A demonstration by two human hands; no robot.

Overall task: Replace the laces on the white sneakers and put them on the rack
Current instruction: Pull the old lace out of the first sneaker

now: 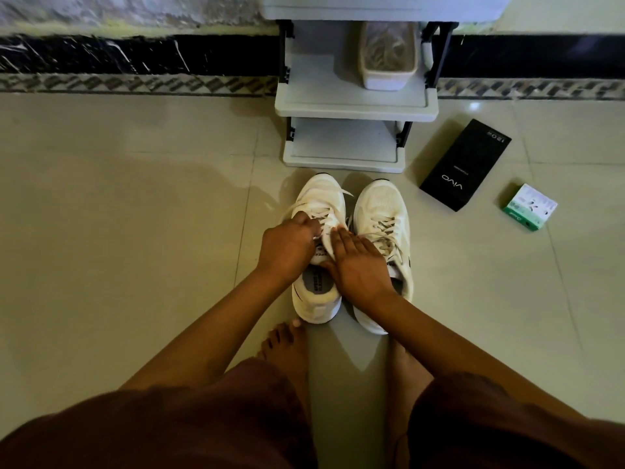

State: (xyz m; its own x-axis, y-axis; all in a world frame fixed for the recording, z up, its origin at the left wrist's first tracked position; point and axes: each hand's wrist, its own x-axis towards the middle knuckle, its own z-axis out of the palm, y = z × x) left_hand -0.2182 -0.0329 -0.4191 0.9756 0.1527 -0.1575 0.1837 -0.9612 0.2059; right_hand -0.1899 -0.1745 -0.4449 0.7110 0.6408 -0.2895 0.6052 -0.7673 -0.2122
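Note:
Two white sneakers stand side by side on the floor, toes toward the rack. My left hand [287,247] is curled over the left sneaker [318,198] and pinches its white lace [326,216] near the tongue. My right hand [360,265] lies with straight fingers across the gap between the shoes, fingertips on the left sneaker's laces and palm over the collar of the right sneaker [384,211]. The right sneaker is fully laced. The grey shoe rack [355,106] stands just beyond the toes.
A beige basket [387,59] holding tangled laces sits on the rack's middle shelf. A black phone box [465,164] and a small green-and-white box [529,206] lie on the tiles to the right. My bare feet [287,346] rest just behind the sneakers' heels.

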